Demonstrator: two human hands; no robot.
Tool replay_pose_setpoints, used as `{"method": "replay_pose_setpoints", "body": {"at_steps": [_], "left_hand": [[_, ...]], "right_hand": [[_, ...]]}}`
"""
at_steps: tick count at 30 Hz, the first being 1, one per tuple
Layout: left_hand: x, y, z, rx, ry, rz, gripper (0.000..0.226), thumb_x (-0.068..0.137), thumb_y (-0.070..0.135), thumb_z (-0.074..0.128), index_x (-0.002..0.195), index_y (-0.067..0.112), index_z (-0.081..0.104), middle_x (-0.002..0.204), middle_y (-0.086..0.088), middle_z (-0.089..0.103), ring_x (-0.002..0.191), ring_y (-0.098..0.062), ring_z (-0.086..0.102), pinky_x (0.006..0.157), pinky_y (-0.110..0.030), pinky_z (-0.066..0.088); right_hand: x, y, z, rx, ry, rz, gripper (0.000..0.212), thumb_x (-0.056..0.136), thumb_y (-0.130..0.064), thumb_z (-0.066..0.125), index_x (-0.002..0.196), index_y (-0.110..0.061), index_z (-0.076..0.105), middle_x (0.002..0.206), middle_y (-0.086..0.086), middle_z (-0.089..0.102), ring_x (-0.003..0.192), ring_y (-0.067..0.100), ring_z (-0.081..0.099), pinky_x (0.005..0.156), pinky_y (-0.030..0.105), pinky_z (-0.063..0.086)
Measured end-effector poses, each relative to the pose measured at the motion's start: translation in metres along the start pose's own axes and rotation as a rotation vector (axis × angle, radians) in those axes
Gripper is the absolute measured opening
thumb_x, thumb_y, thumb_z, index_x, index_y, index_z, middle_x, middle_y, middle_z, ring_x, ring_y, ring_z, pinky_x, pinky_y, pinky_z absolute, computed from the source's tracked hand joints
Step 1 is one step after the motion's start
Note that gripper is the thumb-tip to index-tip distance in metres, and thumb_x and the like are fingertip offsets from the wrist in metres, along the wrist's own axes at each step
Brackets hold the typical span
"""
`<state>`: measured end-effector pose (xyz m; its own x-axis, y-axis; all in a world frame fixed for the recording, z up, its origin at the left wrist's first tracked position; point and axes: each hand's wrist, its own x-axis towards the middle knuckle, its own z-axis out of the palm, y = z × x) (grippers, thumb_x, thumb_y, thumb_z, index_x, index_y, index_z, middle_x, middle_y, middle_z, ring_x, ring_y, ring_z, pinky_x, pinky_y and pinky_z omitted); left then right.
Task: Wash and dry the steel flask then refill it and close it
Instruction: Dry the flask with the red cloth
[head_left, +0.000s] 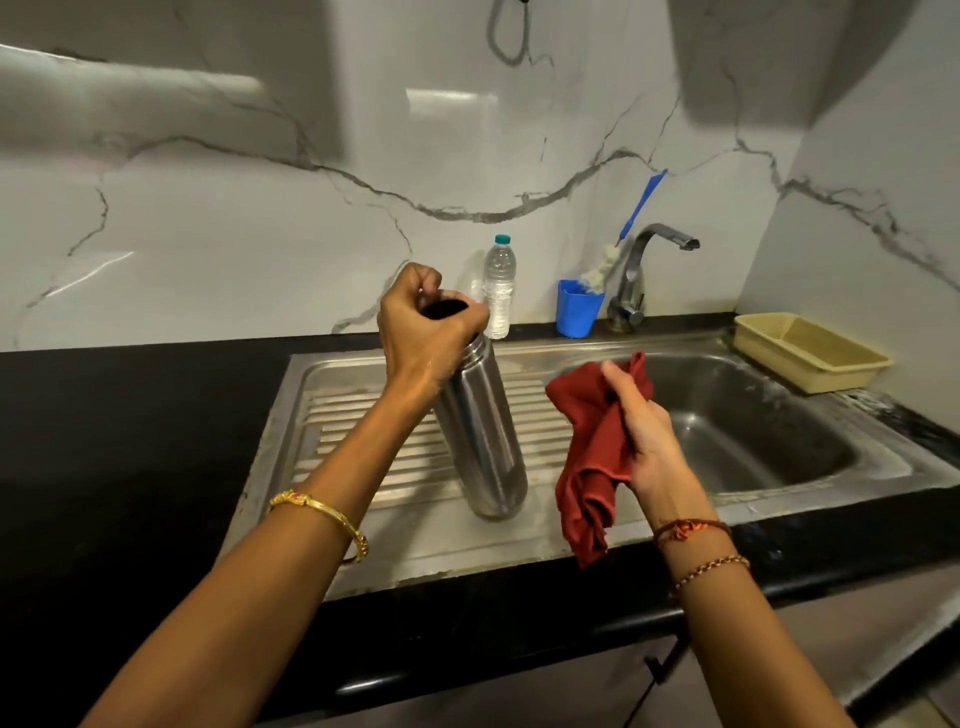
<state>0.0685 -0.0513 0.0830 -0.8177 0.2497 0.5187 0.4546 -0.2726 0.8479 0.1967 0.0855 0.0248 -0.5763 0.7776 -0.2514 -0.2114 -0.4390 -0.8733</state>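
Note:
A tall steel flask (483, 441) stands slightly tilted on the ribbed draining board (353, 410) of the steel sink. Its mouth is open and dark, with no cap on it. My left hand (423, 332) grips the flask around its neck from above. My right hand (641, 431) holds a crumpled red cloth (587, 467) just right of the flask, apart from it. A clear plastic water bottle (498, 288) with a teal cap stands behind the flask at the wall.
The sink basin (737, 431) lies to the right under a steel tap (649, 270). A blue cup (576, 309) with a bottle brush (631, 228) stands beside the tap. A yellow tray (810, 351) sits at the far right. Black counter (130, 426) extends left.

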Motion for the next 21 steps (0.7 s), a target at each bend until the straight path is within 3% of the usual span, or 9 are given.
{"method": "replay_pose_setpoints", "body": {"at_steps": [2,5,9,13,17,19,21], "left_hand": [[-0.001,-0.002,0.001,0.039,-0.084,-0.021,0.034,0.046,0.020,0.065,0.067,0.022,0.039,0.074,-0.028,0.049,0.073,-0.040,0.056,0.073,-0.051,0.052],[-0.005,-0.002,0.003,0.090,-0.211,-0.050,0.032,0.052,0.011,0.066,0.071,0.022,0.043,0.075,-0.017,0.055,0.082,-0.037,0.060,0.079,-0.048,0.055],[-0.008,-0.014,0.004,0.145,-0.284,-0.032,0.035,0.064,-0.007,0.067,0.072,0.019,0.046,0.076,-0.010,0.059,0.078,-0.029,0.062,0.080,-0.040,0.055],[-0.008,-0.015,0.004,0.155,-0.383,-0.017,0.036,0.066,-0.005,0.068,0.074,0.021,0.045,0.076,0.000,0.061,0.072,-0.006,0.059,0.074,-0.023,0.050],[-0.008,-0.017,-0.008,0.269,-0.476,-0.097,0.032,0.069,0.037,0.071,0.091,0.034,0.048,0.104,0.002,0.050,0.103,-0.018,0.051,0.088,-0.031,0.045],[-0.007,-0.019,-0.018,0.205,-0.409,-0.154,0.033,0.077,0.037,0.068,0.103,0.028,0.050,0.110,0.003,0.051,0.104,-0.013,0.051,0.085,-0.025,0.043],[-0.006,-0.020,-0.028,0.194,-0.342,-0.173,0.032,0.081,0.028,0.067,0.109,0.021,0.053,0.105,0.006,0.056,0.098,-0.007,0.055,0.077,-0.019,0.046]], "right_hand": [[-0.004,-0.006,0.004,-0.095,-0.018,-0.061,0.016,0.080,-0.003,0.065,0.096,-0.006,0.062,0.078,0.011,0.065,0.059,0.019,0.065,0.047,0.027,0.055],[-0.005,-0.009,0.008,-0.281,-0.025,-0.243,0.030,0.080,0.015,0.049,0.079,-0.013,0.060,0.066,0.008,0.061,0.046,0.012,0.061,0.042,0.022,0.051],[-0.005,-0.003,0.014,-0.482,-0.036,-0.392,0.035,0.077,0.016,0.044,0.074,-0.016,0.058,0.065,0.009,0.058,0.055,0.020,0.056,0.053,0.031,0.051],[-0.003,0.004,0.024,-0.551,-0.026,-0.476,0.036,0.073,0.016,0.044,0.067,-0.018,0.056,0.058,0.004,0.054,0.055,0.020,0.052,0.057,0.036,0.047],[-0.011,0.005,0.035,-0.669,-0.033,-0.589,0.039,0.074,0.012,0.046,0.063,-0.025,0.051,0.057,-0.004,0.052,0.053,0.009,0.050,0.052,0.024,0.044],[-0.018,0.005,0.039,-0.717,-0.061,-0.647,0.045,0.076,0.011,0.047,0.063,-0.032,0.047,0.058,-0.013,0.050,0.054,0.000,0.048,0.052,0.014,0.040],[-0.023,0.006,0.044,-0.760,-0.081,-0.685,0.047,0.075,0.010,0.048,0.065,-0.036,0.047,0.058,-0.020,0.048,0.054,-0.003,0.049,0.054,0.014,0.038]]}}
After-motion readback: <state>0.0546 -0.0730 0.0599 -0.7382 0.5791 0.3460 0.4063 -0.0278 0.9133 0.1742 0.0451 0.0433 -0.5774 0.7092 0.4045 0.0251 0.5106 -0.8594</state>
